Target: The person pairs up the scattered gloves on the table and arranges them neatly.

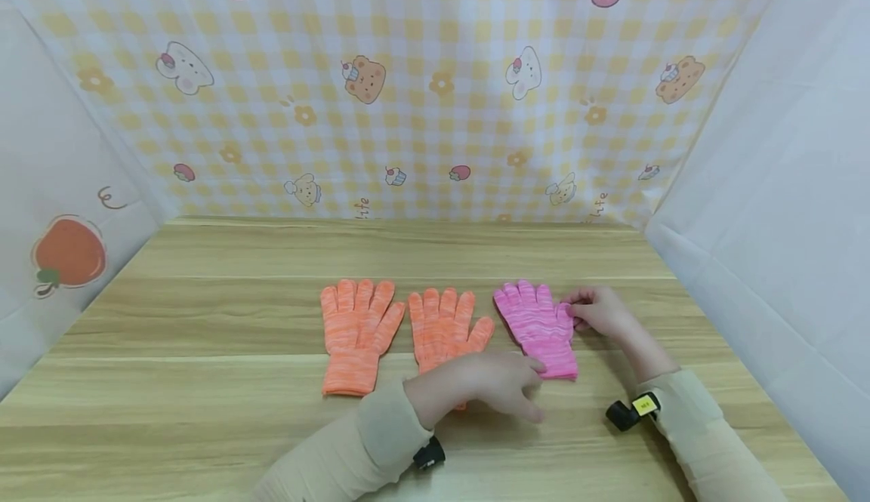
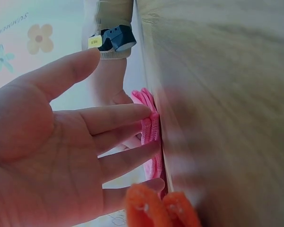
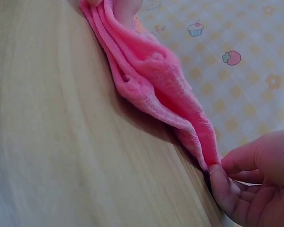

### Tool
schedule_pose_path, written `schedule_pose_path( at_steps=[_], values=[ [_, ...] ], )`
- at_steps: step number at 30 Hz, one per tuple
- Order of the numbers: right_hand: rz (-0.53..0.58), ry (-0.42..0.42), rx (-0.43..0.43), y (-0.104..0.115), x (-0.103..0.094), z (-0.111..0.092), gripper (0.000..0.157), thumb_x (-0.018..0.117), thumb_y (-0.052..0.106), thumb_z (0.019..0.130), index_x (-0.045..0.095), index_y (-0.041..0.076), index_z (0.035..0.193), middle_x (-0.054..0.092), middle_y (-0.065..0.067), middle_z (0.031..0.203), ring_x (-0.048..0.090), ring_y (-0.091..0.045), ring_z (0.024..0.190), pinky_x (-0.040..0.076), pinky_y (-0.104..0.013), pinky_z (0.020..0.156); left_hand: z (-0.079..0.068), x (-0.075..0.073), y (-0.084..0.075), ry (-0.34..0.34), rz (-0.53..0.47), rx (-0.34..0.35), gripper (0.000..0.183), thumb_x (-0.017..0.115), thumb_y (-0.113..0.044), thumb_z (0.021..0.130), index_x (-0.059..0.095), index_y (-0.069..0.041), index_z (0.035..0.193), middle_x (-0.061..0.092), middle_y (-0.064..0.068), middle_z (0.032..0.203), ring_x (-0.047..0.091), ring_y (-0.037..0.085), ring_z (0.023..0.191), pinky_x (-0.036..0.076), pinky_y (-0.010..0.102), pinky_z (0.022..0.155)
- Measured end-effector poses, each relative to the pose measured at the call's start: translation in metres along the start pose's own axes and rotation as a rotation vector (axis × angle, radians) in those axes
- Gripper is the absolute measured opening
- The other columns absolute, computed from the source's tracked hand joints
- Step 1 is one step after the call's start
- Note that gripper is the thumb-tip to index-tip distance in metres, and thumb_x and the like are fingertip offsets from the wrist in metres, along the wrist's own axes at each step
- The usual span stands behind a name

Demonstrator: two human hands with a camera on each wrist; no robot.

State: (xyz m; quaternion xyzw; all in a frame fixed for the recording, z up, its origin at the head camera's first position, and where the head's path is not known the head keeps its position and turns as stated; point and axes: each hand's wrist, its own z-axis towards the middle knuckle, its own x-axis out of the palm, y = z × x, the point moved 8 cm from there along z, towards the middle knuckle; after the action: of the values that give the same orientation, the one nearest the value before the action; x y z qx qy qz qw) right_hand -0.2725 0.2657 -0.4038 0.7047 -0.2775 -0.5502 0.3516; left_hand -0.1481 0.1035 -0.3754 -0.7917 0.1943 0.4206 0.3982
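Observation:
A pink knitted glove (image 1: 539, 326) lies on the wooden table, fingers toward the back and cuff toward the front. My right hand (image 1: 603, 313) pinches the tip of its thumb between finger and thumb. In the right wrist view the pink knit (image 3: 156, 75) shows layers one over another, slightly parted along the edge. My left hand (image 1: 499, 383) reaches across to the cuff, fingertips right at its corner. Seen from the left wrist, its fingers (image 2: 120, 118) are straight and the thumb stands apart. Part of an orange glove (image 1: 442, 324) is hidden under my left forearm.
Another orange glove (image 1: 356, 328) lies flat further left, in a row with the others. A checked cloth (image 1: 435, 124) hangs behind the table (image 1: 204, 298), and pale cloth walls stand on both sides. Each wrist carries a small black camera (image 1: 430, 454).

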Motion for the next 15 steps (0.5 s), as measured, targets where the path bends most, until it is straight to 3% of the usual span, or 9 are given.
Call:
schedule_pose_path(
  at_steps=[9,15],
  values=[
    [-0.021,0.000,0.004,-0.0005,-0.0004,0.0010,0.020,0.056,-0.002,0.093,0.060,-0.016,0.107,0.064,-0.008,0.081,0.058,-0.012,0.066,0.054,-0.026,0.058,-0.0016,-0.0027,-0.0004,-0.009,-0.006,0.010,0.053,0.063,-0.041,0.091,0.058,-0.008,0.132,0.041,-0.003,0.147,0.036,0.011,0.133,0.030,0.023,0.106],
    [-0.054,0.010,0.036,0.0025,-0.0012,0.0021,0.029,0.058,0.008,0.093,0.060,-0.013,0.114,0.065,-0.012,0.091,0.060,-0.015,0.071,0.055,-0.030,0.063,-0.0011,-0.0031,-0.0012,-0.016,0.013,0.010,0.053,0.063,-0.042,0.090,0.059,-0.008,0.131,0.042,-0.003,0.145,0.036,0.012,0.133,0.030,0.024,0.106]
  ],
)
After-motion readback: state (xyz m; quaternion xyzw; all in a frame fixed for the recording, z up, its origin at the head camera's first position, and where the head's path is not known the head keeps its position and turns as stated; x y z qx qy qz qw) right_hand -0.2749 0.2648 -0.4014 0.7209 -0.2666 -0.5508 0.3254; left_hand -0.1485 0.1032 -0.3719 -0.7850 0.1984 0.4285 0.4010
